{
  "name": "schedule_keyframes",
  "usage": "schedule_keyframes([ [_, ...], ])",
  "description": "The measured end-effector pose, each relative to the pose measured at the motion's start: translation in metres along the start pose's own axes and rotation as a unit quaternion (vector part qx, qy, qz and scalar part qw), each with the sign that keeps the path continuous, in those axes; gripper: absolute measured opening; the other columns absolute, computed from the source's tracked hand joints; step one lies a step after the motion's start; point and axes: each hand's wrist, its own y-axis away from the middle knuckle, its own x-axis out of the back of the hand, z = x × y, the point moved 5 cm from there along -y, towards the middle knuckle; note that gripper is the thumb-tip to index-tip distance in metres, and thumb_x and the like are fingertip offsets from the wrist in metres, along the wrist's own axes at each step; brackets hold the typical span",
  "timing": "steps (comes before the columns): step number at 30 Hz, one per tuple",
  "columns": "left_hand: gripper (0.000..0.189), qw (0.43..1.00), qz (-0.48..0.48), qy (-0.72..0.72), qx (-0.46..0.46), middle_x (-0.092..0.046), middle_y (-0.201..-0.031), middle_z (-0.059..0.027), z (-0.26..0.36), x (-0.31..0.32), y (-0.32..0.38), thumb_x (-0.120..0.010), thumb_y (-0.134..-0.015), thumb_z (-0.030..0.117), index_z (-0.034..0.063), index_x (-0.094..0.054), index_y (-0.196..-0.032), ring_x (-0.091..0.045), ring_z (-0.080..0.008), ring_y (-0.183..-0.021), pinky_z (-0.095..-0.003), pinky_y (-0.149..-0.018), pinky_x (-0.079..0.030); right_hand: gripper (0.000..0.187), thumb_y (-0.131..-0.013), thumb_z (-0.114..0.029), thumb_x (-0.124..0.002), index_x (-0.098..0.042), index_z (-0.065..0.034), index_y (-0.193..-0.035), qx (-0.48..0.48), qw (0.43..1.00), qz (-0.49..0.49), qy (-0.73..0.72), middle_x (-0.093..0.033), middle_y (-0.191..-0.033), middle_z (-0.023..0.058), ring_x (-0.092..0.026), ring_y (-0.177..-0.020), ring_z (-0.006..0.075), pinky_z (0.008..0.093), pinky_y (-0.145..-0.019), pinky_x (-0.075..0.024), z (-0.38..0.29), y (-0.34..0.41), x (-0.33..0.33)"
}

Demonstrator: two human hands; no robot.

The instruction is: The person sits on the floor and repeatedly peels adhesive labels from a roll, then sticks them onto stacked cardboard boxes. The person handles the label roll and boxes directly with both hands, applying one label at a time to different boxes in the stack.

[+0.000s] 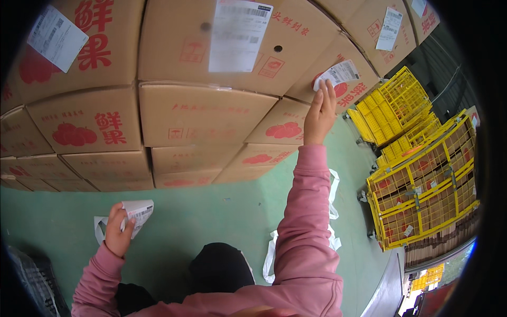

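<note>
My right hand (321,113) reaches up to a cardboard carton (305,87) in the stack ahead. Its fingertips touch the lower left end of a white shipping label (344,72), which looks curled there. Whether the fingers pinch the label or only press it is hard to tell. Low on the left, my left hand (118,232) holds a folded batch of printed labels (139,214) between thumb and fingers. A white paper strip (100,230) hangs beside that hand. Above, a large label (239,37) lies flat on the middle carton (170,43).
Stacked cartons (206,115) with red fruit prints form a wall ahead. Yellow wire cage trolleys (424,186) stand at right, one loaded with cartons. White strips (269,257) lie on the green floor (206,216). Something wrapped in clear plastic (33,277) lies lower left.
</note>
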Motion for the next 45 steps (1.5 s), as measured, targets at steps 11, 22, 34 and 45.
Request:
schedule_keyframes([
  [11, 0.017, 1.000, 0.015, -0.005, 0.007, -0.051, -0.123, -0.0209, -0.005, 0.004, 0.003, -0.059, -0.085, 0.000, -0.0034, -0.059, -0.102, -0.053, -0.0348, -0.110, -0.0353, -0.098, -0.040, 0.061, -0.097, -0.030, -0.048, -0.029, 0.0004, -0.147, 0.095, 0.987, 0.063, 0.112, -0.022, -0.154, 0.0226, -0.020, -0.143, 0.0398, 0.0477, -0.116, -0.0189, 0.023, -0.063, -0.032],
  [22, 0.020, 0.927, -0.022, 0.329, 0.179, -0.053, -0.124, -0.0104, -0.007, 0.000, 0.005, -0.056, -0.093, 0.008, -0.0026, -0.059, -0.110, -0.051, -0.0198, -0.114, -0.0318, -0.100, -0.038, 0.052, -0.077, -0.027, -0.077, -0.059, -0.0024, -0.119, -0.017, 0.804, -0.477, -0.354, -0.059, -0.119, 0.0181, -0.056, -0.110, 0.0370, 0.0455, -0.094, -0.0445, -0.207, 0.246, -0.066],
  [34, 0.071, 0.948, -0.148, 0.271, 0.082, -0.048, -0.137, -0.0102, 0.015, 0.007, 0.001, -0.076, -0.081, 0.022, 0.0016, -0.043, -0.140, -0.043, -0.0238, -0.128, -0.0376, -0.109, -0.031, 0.017, -0.095, -0.011, -0.061, -0.067, 0.0011, -0.105, -0.455, 0.541, -0.460, -0.536, -0.069, -0.092, 0.0022, -0.060, -0.081, 0.0062, 0.0226, -0.073, -0.0486, -0.281, 0.244, -0.102],
  [45, 0.049, 0.782, -0.214, 0.542, 0.221, -0.054, -0.132, -0.0132, 0.030, 0.006, 0.013, -0.053, -0.096, 0.017, 0.0030, -0.039, -0.141, -0.057, -0.0245, -0.116, -0.0387, -0.101, -0.044, 0.028, -0.094, -0.018, -0.063, -0.062, 0.0046, -0.110, -0.413, 0.697, -0.358, -0.464, -0.065, -0.104, 0.0104, -0.059, -0.093, 0.0134, 0.0287, -0.076, -0.0489, -0.293, 0.220, -0.112],
])
